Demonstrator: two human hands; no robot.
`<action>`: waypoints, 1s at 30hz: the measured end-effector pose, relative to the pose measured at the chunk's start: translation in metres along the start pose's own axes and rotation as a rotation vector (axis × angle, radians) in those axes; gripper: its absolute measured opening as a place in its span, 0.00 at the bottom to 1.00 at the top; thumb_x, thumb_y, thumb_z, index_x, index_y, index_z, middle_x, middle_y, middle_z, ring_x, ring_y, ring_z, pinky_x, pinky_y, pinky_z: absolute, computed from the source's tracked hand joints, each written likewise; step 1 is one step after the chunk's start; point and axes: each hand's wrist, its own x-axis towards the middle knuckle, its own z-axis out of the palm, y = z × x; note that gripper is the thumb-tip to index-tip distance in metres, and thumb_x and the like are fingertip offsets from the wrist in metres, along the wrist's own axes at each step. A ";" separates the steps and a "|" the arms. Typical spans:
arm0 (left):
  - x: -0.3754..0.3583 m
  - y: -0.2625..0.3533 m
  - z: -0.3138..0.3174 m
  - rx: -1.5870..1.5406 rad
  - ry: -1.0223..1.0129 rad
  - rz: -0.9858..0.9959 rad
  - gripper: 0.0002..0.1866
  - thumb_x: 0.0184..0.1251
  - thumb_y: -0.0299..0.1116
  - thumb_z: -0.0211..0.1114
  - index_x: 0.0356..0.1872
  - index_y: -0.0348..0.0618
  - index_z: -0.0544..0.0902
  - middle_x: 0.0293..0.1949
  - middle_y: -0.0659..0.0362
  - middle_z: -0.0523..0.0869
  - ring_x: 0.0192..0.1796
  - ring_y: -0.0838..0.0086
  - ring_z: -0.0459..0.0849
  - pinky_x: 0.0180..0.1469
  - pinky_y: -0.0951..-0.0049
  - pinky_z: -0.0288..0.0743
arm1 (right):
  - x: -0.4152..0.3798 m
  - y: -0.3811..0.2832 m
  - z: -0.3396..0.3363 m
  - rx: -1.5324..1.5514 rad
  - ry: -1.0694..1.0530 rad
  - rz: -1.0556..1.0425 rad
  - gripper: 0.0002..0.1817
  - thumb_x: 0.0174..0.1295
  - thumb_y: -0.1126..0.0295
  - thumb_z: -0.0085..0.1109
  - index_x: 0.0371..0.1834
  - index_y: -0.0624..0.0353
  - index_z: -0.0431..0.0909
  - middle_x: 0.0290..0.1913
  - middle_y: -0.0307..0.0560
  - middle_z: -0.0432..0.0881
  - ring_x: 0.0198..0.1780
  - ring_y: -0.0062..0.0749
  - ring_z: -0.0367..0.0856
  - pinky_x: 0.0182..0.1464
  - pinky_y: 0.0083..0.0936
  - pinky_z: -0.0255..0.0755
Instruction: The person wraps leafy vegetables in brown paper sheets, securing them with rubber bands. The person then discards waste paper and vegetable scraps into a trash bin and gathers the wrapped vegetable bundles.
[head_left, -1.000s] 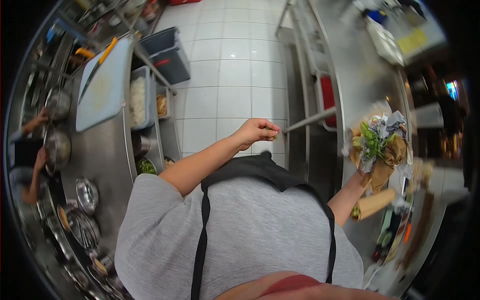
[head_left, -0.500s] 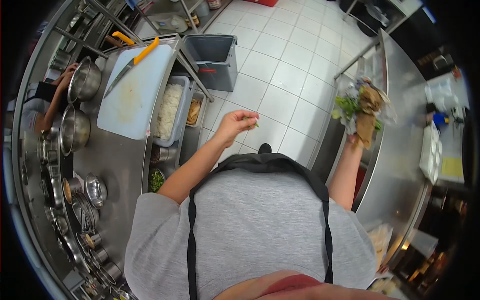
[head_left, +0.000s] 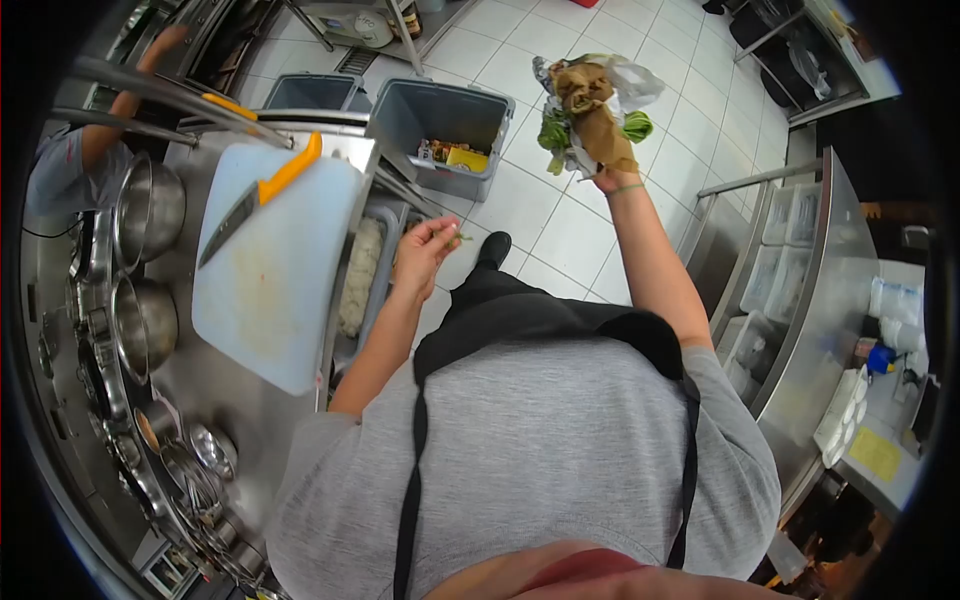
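Note:
My right hand (head_left: 612,180) is closed round a bundle of crumpled brown paper (head_left: 592,105) with green leaves and clear plastic or foil around it. The bundle is held up over the tiled floor. My left hand (head_left: 424,252) pinches a small green scrap (head_left: 462,237), close to the edge of the left counter. Beyond the left hand stands a grey bin (head_left: 445,120) with some waste inside. A white cutting board (head_left: 275,290) lies on the counter, and a knife with an orange handle (head_left: 290,170) rests on it.
Metal bowls (head_left: 148,325) line the left counter (head_left: 260,440), where a co-worker's arm (head_left: 115,125) shows at the back. A tub of white food (head_left: 360,285) sits beneath the board's edge. On the right is a steel counter (head_left: 815,290) over shelves with clear containers (head_left: 775,275).
The view has turned, and the bin looks nearer. My right hand has moved the bundle away from the right counter, out over the floor. My left hand is now nearer the left counter.

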 end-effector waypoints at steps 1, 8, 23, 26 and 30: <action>0.019 0.023 -0.001 0.009 0.039 0.069 0.10 0.64 0.26 0.63 0.45 0.37 0.80 0.45 0.58 0.82 0.42 0.78 0.80 0.45 0.79 0.76 | 0.024 0.007 0.009 0.020 -0.009 0.007 0.19 0.66 0.65 0.53 0.56 0.64 0.71 0.51 0.47 0.80 0.51 0.34 0.79 0.53 0.31 0.75; 0.161 0.153 0.000 0.041 0.188 0.389 0.15 0.64 0.26 0.62 0.52 0.34 0.77 0.48 0.56 0.81 0.46 0.75 0.79 0.52 0.72 0.75 | 0.142 0.057 0.071 -0.323 0.063 0.297 0.20 0.65 0.58 0.53 0.56 0.57 0.72 0.52 0.45 0.79 0.54 0.33 0.78 0.52 0.36 0.77; 0.372 0.124 -0.032 0.781 0.622 -0.102 0.43 0.46 0.38 0.75 0.65 0.39 0.63 0.59 0.42 0.71 0.63 0.54 0.69 0.60 0.53 0.66 | 0.024 0.049 -0.167 -1.125 0.466 0.590 0.34 0.55 0.45 0.61 0.58 0.58 0.71 0.58 0.52 0.74 0.60 0.43 0.72 0.58 0.45 0.67; 0.426 0.099 -0.075 1.060 0.541 -0.033 0.44 0.43 0.41 0.75 0.63 0.35 0.64 0.56 0.43 0.73 0.60 0.56 0.72 0.59 0.57 0.68 | -0.073 0.030 -0.230 -1.584 0.667 0.666 0.31 0.52 0.46 0.62 0.50 0.61 0.77 0.50 0.56 0.80 0.54 0.45 0.77 0.57 0.34 0.69; 0.432 0.059 -0.078 0.954 0.429 0.001 0.39 0.44 0.40 0.72 0.57 0.30 0.69 0.51 0.46 0.78 0.54 0.57 0.77 0.60 0.61 0.68 | -0.185 0.022 -0.245 -1.363 0.984 0.625 0.31 0.51 0.46 0.62 0.50 0.60 0.77 0.51 0.57 0.79 0.55 0.46 0.77 0.56 0.36 0.70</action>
